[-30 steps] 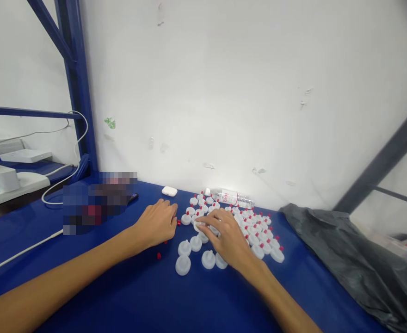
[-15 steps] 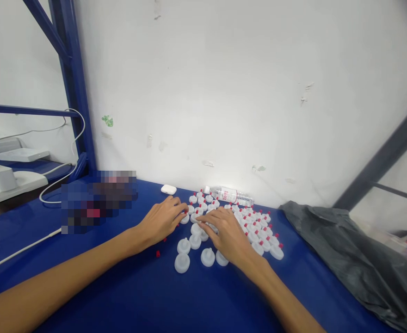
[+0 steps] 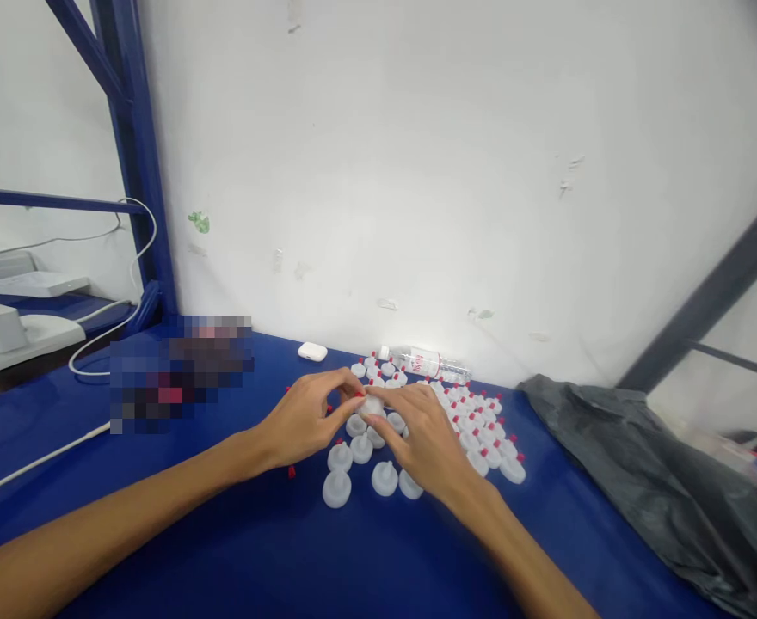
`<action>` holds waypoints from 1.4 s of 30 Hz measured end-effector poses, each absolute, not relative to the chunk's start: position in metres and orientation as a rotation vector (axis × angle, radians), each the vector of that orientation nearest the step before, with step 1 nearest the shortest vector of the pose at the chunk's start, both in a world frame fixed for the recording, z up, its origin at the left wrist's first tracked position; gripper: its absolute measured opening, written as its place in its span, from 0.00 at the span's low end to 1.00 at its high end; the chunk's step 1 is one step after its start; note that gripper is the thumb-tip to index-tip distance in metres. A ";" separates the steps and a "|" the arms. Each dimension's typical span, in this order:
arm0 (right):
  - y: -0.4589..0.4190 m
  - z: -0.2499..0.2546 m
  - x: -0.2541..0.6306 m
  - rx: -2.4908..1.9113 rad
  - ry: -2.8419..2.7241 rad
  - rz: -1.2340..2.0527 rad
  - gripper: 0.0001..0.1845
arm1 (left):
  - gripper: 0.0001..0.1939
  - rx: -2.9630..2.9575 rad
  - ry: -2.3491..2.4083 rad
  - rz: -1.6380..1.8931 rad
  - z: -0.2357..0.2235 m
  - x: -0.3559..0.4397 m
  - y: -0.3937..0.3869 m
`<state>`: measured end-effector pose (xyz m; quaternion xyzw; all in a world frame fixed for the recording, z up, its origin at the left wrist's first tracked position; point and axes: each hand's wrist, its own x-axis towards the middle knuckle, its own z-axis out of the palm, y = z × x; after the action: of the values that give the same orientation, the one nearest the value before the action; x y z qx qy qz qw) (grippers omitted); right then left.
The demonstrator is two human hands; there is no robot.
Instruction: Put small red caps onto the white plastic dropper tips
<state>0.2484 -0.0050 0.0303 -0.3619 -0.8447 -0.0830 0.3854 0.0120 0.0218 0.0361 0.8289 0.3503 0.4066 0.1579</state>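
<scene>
My left hand (image 3: 310, 414) pinches a small red tip cap (image 3: 359, 395) between thumb and fingers. It is held against a white plastic nozzle cap (image 3: 372, 407), which my right hand (image 3: 425, 430) grips between thumb and fingertips. Whether the red piece sits on the nozzle is hidden by my fingers. Below my hands stand several white nozzle caps without red tips, among them a front one (image 3: 336, 489). A loose red tip cap (image 3: 292, 472) lies under my left forearm. To the right and behind, many white caps with red tips (image 3: 513, 469) are grouped.
A clear plastic bottle (image 3: 425, 362) lies along the wall behind the caps. A white earphone case (image 3: 312, 352) is left of it. Dark grey cloth or plastic (image 3: 617, 447) covers the table's right side. A white cable (image 3: 36, 464) runs across the left.
My left hand has come right from above the loose red pieces to meet my right hand, bringing a red tip cap. The right hand has raised a white nozzle cap slightly.
</scene>
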 end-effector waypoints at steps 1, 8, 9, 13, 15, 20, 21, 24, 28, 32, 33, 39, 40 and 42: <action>-0.004 0.029 0.248 -0.903 -2.159 -0.210 0.17 | 0.10 2.452 1.009 1.141 0.035 0.012 0.022; -0.004 0.027 0.245 -0.842 -2.138 -0.298 0.15 | 0.17 2.738 1.159 0.840 0.036 0.010 0.023; -0.004 0.028 0.243 -0.830 -2.142 -0.342 0.15 | 0.18 2.668 1.160 0.874 0.037 0.012 0.022; 0.001 0.040 0.235 -0.827 -2.182 -0.633 0.15 | 0.25 2.428 1.184 1.039 0.044 0.013 0.025; 0.008 0.047 0.239 -0.840 -2.186 -0.815 0.18 | 0.27 2.355 1.246 1.084 0.051 0.007 0.033; 0.031 0.066 0.262 -0.973 -2.069 -0.781 0.17 | 0.26 2.235 1.468 1.177 0.065 -0.022 0.057; 0.034 0.069 0.262 -0.997 -2.054 -0.703 0.14 | 0.25 2.247 1.514 1.153 0.064 -0.025 0.058; 0.039 0.076 0.245 -1.016 -2.056 -0.550 0.09 | 0.17 2.368 1.554 0.969 0.053 -0.021 0.054; 0.035 0.070 0.213 -0.976 -2.158 -0.411 0.06 | 0.12 2.531 1.510 0.697 0.037 -0.009 0.046; 0.028 0.051 0.210 -0.913 -2.304 -0.191 0.08 | 0.10 2.590 1.527 0.581 0.034 -0.011 0.047; 0.028 0.047 0.212 -0.909 -2.324 -0.156 0.08 | 0.11 2.597 1.531 0.568 0.034 -0.012 0.047; 0.028 0.032 0.213 -0.920 -2.410 -0.172 0.06 | 0.15 2.624 1.541 0.522 0.034 -0.014 0.049; 0.028 0.034 0.213 -0.940 -2.408 -0.170 0.07 | 0.14 2.628 1.541 0.518 0.034 -0.013 0.049; 0.028 0.041 0.216 -1.038 -2.380 -0.185 0.10 | 0.11 2.640 1.536 0.517 0.035 -0.013 0.049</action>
<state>0.2159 0.0276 0.0409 -0.3845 -0.8814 -0.0686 0.2657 -0.0130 0.0488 0.0349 0.8521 0.4956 0.1669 0.0219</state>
